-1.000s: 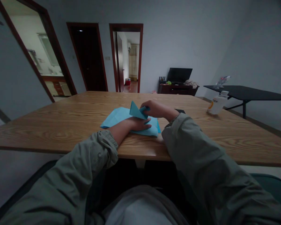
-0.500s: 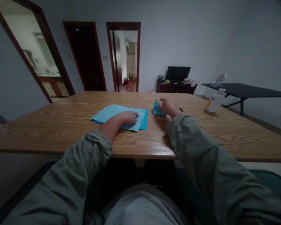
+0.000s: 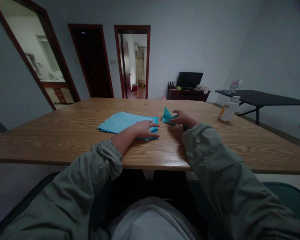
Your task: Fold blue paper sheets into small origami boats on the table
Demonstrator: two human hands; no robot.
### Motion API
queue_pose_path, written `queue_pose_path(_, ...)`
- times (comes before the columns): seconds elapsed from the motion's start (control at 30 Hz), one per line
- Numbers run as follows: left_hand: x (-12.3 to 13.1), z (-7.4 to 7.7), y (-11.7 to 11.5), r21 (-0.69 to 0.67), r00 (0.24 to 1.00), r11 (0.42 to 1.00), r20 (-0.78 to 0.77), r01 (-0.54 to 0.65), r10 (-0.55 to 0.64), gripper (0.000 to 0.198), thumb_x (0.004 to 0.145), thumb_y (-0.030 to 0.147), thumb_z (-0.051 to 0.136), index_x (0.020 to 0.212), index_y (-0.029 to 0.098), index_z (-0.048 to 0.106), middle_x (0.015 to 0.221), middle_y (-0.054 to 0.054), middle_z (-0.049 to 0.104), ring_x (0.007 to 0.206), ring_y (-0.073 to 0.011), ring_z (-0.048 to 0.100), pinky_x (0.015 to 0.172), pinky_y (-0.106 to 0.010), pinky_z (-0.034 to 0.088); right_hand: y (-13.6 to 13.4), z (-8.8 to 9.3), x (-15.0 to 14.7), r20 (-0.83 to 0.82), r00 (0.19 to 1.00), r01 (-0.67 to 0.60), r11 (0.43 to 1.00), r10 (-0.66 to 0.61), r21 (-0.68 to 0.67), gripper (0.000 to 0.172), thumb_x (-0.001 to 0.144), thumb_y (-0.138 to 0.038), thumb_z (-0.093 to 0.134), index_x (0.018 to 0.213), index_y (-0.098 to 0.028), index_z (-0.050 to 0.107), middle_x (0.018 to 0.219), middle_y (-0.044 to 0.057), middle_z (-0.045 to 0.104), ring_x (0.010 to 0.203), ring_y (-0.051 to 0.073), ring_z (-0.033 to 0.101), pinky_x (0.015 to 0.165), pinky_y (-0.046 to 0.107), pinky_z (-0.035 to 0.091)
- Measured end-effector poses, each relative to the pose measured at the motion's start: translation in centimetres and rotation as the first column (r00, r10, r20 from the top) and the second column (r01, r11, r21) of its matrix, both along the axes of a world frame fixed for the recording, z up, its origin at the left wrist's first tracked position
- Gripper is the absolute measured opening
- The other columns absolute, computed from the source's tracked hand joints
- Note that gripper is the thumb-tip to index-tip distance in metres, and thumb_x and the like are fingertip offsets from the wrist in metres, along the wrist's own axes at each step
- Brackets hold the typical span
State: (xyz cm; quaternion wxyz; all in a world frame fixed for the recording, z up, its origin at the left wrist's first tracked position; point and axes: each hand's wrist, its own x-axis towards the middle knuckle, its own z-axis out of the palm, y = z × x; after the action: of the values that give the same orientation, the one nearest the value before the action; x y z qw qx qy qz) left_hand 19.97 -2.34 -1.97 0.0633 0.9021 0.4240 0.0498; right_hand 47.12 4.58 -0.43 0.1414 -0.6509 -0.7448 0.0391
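Observation:
Light blue paper sheets (image 3: pixel 120 120) lie in a loose stack on the wooden table, with a brighter blue layer showing at the right edge. My left hand (image 3: pixel 147 129) rests over the right part of the stack, its fingers spread and reaching past the paper's edge. Just right of the stack stands a small folded piece of blue paper (image 3: pixel 166 115) with a pointed top. My right hand (image 3: pixel 186 118) is at the right side of this folded piece, thumb and fingers apart; whether the fingertips touch it I cannot tell.
A white bottle (image 3: pixel 229 109) with an orange mark stands on the table (image 3: pixel 65 140) at the right. Beyond are a black table (image 3: pixel 270 96) and a low cabinet with a dark screen (image 3: pixel 190 80). The table's near edge runs under my forearms.
My left hand has slid right across the sheets and its fingers have spread. My right hand has shifted slightly right, its fingers lower on the folded paper's side.

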Motion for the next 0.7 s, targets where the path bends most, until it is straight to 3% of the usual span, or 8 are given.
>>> queue_pose_path(0.07,0.4,0.0,-0.2,-0.033,0.999,0.999,-0.035,-0.016,0.015,0.075,0.076,0.079,0.046,0.140,0.041,0.045,0.157,-0.005,0.029,0.140,-0.0355,0.031,0.111,-0.055,0.025,0.1,-0.4,0.1,0.017,0.999,0.046,0.999,-0.046,-0.016,0.090,0.067,-0.050,0.074,0.142,-0.013,0.044,0.116,0.017,0.067,0.091,0.028,0.067,0.077,0.033,0.048)
queue_pose_path(0.13,0.6,0.0,-0.2,-0.067,0.998,0.997,-0.054,-0.034,0.030,0.072,0.077,0.077,0.046,0.139,0.041,0.047,0.157,-0.005,0.031,0.140,-0.0364,0.031,0.110,-0.057,0.025,0.0,-0.7,-0.1,0.034,0.998,0.060,0.998,-0.061,0.024,0.087,0.067,-0.052,0.073,0.140,-0.013,0.045,0.120,0.019,0.065,0.096,0.029,0.066,0.079,0.034,0.048)
queue_pose_path(0.3,-0.2,0.3,0.6,-0.114,1.000,0.993,-0.015,-0.009,0.008,0.066,0.080,0.062,0.054,0.137,0.028,0.052,0.148,-0.006,0.046,0.131,-0.0276,0.045,0.109,-0.037,0.033,-0.7,-1.3,-1.2,0.054,0.991,0.117,0.985,-0.125,0.124,0.074,0.075,-0.053,0.065,0.137,-0.017,0.048,0.119,0.018,0.065,0.102,0.032,0.063,0.082,0.038,0.047)
queue_pose_path(0.43,-0.8,0.3,1.3,-0.109,0.999,0.994,0.030,-0.026,0.030,0.057,0.079,0.046,0.056,0.131,0.023,0.058,0.135,-0.007,0.058,0.117,-0.0249,0.056,0.101,-0.032,0.040,-1.2,-1.7,-2.2,0.045,0.982,0.170,0.958,-0.185,0.232,0.081,0.079,-0.054,0.062,0.145,-0.015,0.036,0.116,0.021,0.064,0.102,0.035,0.062,0.082,0.042,0.046)
queue_pose_path(0.53,-1.3,0.5,1.7,-0.111,0.994,0.990,0.040,-0.092,0.097,0.052,0.075,0.035,0.057,0.125,0.023,0.064,0.124,-0.009,0.065,0.103,-0.0254,0.062,0.091,-0.033,0.045,-1.6,-1.7,-2.7,0.045,0.983,0.155,0.929,-0.180,0.335,0.085,0.081,-0.054,0.060,0.149,-0.013,0.028,0.119,0.024,0.061,0.105,0.037,0.058,0.084,0.045,0.044)
queue_pose_path(0.7,-2.7,0.6,2.2,-0.170,0.976,0.971,0.114,-0.166,0.187,0.052,0.065,0.023,0.059,0.116,0.027,0.070,0.098,-0.006,0.073,0.076,-0.0214,0.064,0.075,-0.030,0.046,-2.9,-0.7,-3.6,0.074,0.993,0.041,0.850,-0.093,0.525,0.071,0.085,-0.044,0.054,0.145,-0.012,0.034,0.127,0.023,0.055,0.114,0.039,0.047,0.094,0.051,0.036)
